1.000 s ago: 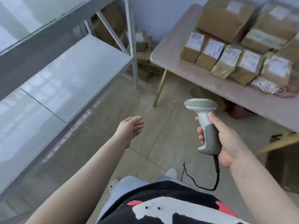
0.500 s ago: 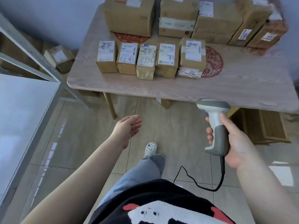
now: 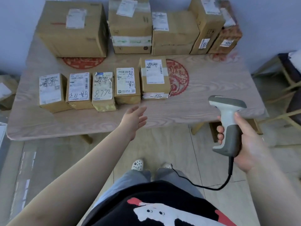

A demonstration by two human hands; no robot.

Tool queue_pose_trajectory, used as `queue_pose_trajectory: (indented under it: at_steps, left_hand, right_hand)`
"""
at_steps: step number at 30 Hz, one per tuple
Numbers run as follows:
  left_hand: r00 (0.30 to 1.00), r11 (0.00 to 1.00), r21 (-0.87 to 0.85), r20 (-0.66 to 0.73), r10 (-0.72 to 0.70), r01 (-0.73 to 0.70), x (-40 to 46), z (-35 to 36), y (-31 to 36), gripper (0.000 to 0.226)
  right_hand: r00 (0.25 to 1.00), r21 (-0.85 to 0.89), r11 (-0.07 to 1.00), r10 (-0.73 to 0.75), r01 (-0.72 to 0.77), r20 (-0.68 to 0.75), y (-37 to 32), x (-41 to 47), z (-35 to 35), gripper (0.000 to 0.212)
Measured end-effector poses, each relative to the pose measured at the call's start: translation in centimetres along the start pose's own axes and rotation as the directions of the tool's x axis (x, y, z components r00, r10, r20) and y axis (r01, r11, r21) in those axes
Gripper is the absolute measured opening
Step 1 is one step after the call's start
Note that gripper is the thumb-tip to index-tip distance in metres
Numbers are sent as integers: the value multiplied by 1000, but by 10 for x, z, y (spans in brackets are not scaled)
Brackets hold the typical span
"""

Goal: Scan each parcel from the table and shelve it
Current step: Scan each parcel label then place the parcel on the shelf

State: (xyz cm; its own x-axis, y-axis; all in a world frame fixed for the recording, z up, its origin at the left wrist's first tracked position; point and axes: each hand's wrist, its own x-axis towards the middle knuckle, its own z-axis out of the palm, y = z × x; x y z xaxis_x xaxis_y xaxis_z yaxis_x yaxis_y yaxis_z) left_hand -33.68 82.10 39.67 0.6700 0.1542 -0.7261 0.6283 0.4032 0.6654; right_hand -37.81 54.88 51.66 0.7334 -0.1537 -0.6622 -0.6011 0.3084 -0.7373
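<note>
Nearest the camera, a black shirt (image 3: 162,206) with a white and red print filled the bottom edge, cut off by the frame; below it showed grey trousers (image 3: 136,178) and the toes of two white shoes (image 3: 137,164) on the tiled floor (image 3: 162,144).

The right hand (image 3: 244,141) gripped the grey handle of a scanner (image 3: 228,124), fingers wrapped round it, just short of the table's near edge. The scanner's head pointed toward the table, its window facing away and unseen. Its black cable (image 3: 211,186) looped down and ran behind the trousers, where its end was hidden.

The left hand (image 3: 133,119) reached over the table's near edge, fingers straight and spread, holding nothing. Whether it touched the table (image 3: 203,103) could not be told.

On the table, just beyond that hand, five small parcels (image 3: 104,91) stood in a row, sides touching or nearly so. The one nearest the hand's fingertips was the fourth parcel (image 3: 126,85). Their labels carried handwriting, mostly too blurred to read. The rightmost parcel (image 3: 154,75) sat on a flat packet (image 3: 155,95), largely hidden beneath it.

At the table's far side, against the wall, five larger boxes (image 3: 71,30) stood close together; the tops of some were cut off by the frame. Red round patterns (image 3: 178,77) on the table were partly covered by parcels.
</note>
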Motion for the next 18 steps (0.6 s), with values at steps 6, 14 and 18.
queue_pose_trajectory:
  at_steps: [6,14,18]
  left_hand:
    - [996,988,-135,-39,-83,77,40,65,20,56]
    - [856,953,-296,-477,-201,58,82,139,30,85]
    - [746,909,-418,-605,-279,1,98,158,39,103]
  right_hand:
    - [1000,2,1000,0,0,11,-40,48,-16,41]
    - [986,-179,982,88,-62,141,-109,133,-72,38]
    - [964,-306,946,172,-104,204,-133,165,-95,39]
